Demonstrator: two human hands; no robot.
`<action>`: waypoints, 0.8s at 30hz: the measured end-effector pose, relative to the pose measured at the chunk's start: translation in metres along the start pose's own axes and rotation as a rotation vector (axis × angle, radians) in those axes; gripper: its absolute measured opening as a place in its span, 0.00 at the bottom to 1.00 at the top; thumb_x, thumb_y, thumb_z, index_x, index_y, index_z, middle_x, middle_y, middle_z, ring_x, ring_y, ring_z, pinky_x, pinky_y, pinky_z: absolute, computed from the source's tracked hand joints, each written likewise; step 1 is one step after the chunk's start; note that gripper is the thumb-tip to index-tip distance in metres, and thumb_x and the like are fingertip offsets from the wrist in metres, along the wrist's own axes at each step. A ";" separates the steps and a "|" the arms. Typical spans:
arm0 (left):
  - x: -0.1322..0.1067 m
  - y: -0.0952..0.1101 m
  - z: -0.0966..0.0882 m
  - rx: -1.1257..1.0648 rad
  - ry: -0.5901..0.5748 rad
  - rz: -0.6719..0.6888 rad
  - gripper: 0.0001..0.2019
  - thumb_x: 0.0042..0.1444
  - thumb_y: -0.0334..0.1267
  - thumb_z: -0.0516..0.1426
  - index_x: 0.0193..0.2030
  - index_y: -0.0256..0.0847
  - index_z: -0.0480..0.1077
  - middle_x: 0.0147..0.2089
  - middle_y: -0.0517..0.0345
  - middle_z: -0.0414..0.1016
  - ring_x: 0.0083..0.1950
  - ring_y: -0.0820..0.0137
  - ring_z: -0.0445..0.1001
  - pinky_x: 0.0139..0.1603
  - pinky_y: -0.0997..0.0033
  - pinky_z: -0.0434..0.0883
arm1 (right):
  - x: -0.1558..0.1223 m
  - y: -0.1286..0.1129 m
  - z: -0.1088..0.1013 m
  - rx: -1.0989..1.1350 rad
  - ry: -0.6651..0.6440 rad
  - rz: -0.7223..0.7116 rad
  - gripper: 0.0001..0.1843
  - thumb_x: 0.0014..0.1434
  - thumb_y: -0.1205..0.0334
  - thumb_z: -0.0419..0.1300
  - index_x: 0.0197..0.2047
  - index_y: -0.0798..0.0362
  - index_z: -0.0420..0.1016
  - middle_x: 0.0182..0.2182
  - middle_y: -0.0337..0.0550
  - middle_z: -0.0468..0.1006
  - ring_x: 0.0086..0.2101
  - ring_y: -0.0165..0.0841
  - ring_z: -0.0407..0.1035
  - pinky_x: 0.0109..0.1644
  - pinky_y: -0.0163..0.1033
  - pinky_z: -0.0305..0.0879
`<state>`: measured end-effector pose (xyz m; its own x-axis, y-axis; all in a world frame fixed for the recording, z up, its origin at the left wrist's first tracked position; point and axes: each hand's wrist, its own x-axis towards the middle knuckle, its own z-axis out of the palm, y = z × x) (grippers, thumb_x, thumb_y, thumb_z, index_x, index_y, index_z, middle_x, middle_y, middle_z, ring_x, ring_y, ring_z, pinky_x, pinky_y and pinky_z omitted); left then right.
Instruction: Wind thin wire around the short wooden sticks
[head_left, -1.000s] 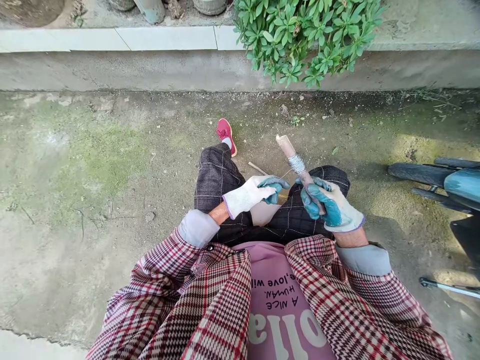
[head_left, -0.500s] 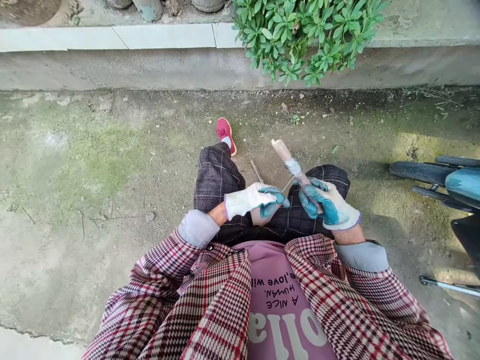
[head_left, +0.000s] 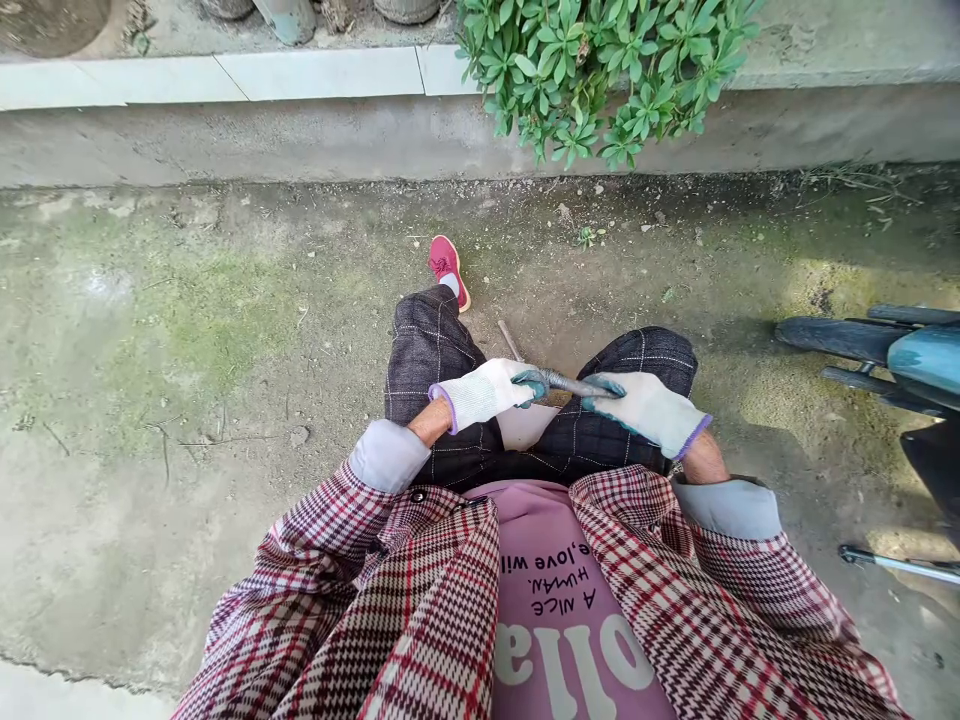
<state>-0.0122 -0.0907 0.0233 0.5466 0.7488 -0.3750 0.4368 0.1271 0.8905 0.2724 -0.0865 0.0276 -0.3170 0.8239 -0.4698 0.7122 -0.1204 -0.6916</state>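
Observation:
A short wooden stick [head_left: 579,388] lies roughly level between my gloved hands, above my lap. Grey string or wire [head_left: 555,379] is wound in tight turns around it, close to my left fingers. My left hand [head_left: 495,392], in a white glove with teal coating, is closed around the stick's left end. The matching glove on my right hand [head_left: 643,405] grips the other end. Both tips of the stick are hidden by the gloves. I cannot make out the string's loose end.
Below my hands, a thin rod [head_left: 511,341] and a pale surface [head_left: 523,428] show between my legs. A leafy bush [head_left: 600,70] overhangs the low concrete ledge [head_left: 322,140] ahead. At right stands a blue wheeled vehicle [head_left: 926,355], with a thin dark-and-silver rod [head_left: 896,564] nearby.
The stick has swung from a steep slant to nearly level. My left hand has moved from the stretched string onto the stick's wound part, while my right hand has rolled over, its back now upward.

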 end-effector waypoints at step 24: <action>0.013 -0.008 0.001 -0.555 0.008 -0.177 0.05 0.54 0.33 0.66 0.32 0.33 0.79 0.27 0.56 0.78 0.27 0.75 0.71 0.33 0.74 0.70 | -0.016 -0.009 -0.003 1.013 -0.208 -0.049 0.19 0.54 0.45 0.73 0.39 0.51 0.77 0.18 0.30 0.69 0.12 0.24 0.53 0.12 0.32 0.50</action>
<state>-0.0079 -0.0831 0.0106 0.4935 0.6895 -0.5301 0.0801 0.5709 0.8171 0.2728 -0.0967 0.0425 -0.5023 0.7399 -0.4474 -0.1346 -0.5780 -0.8049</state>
